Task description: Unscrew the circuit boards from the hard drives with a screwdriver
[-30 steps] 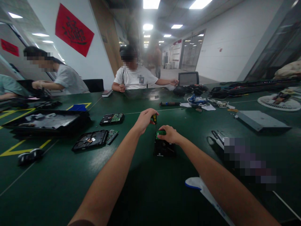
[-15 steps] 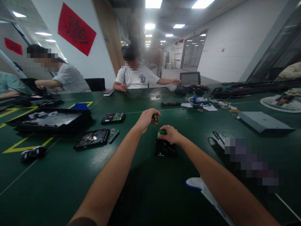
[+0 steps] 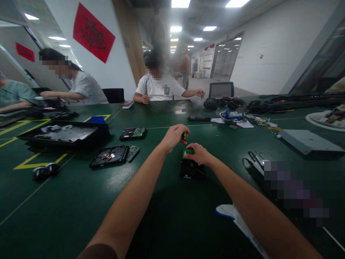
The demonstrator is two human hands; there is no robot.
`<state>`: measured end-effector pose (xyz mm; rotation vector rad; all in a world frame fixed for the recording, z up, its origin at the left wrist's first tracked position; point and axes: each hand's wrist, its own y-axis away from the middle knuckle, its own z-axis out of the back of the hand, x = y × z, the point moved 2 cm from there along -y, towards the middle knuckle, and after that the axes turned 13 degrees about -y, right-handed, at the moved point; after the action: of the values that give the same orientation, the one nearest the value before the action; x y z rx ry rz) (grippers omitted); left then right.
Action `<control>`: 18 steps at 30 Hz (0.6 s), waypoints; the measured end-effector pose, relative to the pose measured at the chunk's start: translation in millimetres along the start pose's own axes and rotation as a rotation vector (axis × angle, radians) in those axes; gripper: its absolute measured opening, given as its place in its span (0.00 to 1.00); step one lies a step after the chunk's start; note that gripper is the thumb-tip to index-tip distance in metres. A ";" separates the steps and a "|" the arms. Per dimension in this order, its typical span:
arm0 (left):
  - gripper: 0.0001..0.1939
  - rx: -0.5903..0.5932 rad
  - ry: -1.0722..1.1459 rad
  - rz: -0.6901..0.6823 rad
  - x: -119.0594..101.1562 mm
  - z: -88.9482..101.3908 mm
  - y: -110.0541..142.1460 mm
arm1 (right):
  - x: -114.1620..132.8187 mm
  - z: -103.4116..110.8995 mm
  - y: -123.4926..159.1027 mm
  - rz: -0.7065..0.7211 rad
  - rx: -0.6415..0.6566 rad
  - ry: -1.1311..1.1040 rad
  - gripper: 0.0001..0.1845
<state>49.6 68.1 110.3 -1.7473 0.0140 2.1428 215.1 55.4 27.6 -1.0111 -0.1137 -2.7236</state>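
Note:
In front of me lies a black hard drive (image 3: pixel 192 169) with a green circuit board (image 3: pixel 188 154) at its far end. My left hand (image 3: pixel 175 137) is closed round the yellow-and-black handle of a screwdriver (image 3: pixel 184 136), held upright with its shaft pointing down at the drive's far end. The tip is too small to make out. My right hand (image 3: pixel 198 154) grips the drive at the circuit board, its fingers partly covering the board.
To the left lie another hard drive (image 3: pixel 109 157), a small circuit board (image 3: pixel 133 153), a further drive (image 3: pixel 133 133), a black tray (image 3: pixel 64 135) and a mouse (image 3: pixel 46 171). Rightward are a grey metal box (image 3: pixel 311 141) and a white-and-blue glove-like item (image 3: pixel 226 211). A person (image 3: pixel 159 88) sits opposite.
The whole view has shifted slightly, so everything sits a little further right. Both hands keep the same grip and place at the hard drive.

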 end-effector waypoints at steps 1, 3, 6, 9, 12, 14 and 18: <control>0.10 0.015 0.027 0.016 -0.4 -0.9 0.6 | -0.4 -0.3 -0.3 0.002 -0.007 0.003 0.25; 0.09 0.030 0.100 0.054 0.1 -2.6 1.1 | -0.8 -0.8 -0.7 0.005 -0.013 0.007 0.24; 0.09 -0.016 0.153 0.086 1.6 -2.0 0.4 | -0.5 -0.8 -0.6 0.012 -0.008 0.007 0.24; 0.08 -0.080 0.054 0.060 0.0 1.6 -1.0 | 0.7 0.4 0.4 0.008 -0.008 0.006 0.24; 0.08 -0.092 -0.093 0.019 -4.2 3.7 -1.2 | 2.2 1.4 1.4 0.001 -0.003 0.016 0.24; 0.09 -0.062 -0.105 0.013 -6.0 3.0 -0.5 | 2.9 1.8 1.6 -0.001 -0.002 0.022 0.24; 0.10 0.048 0.113 0.069 -2.6 -0.8 0.0 | 2.9 1.8 1.4 -0.017 0.000 0.023 0.24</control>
<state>50.8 67.3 112.7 -1.8627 0.1556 2.0704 214.5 53.8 30.8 -0.9829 -0.1190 -2.7495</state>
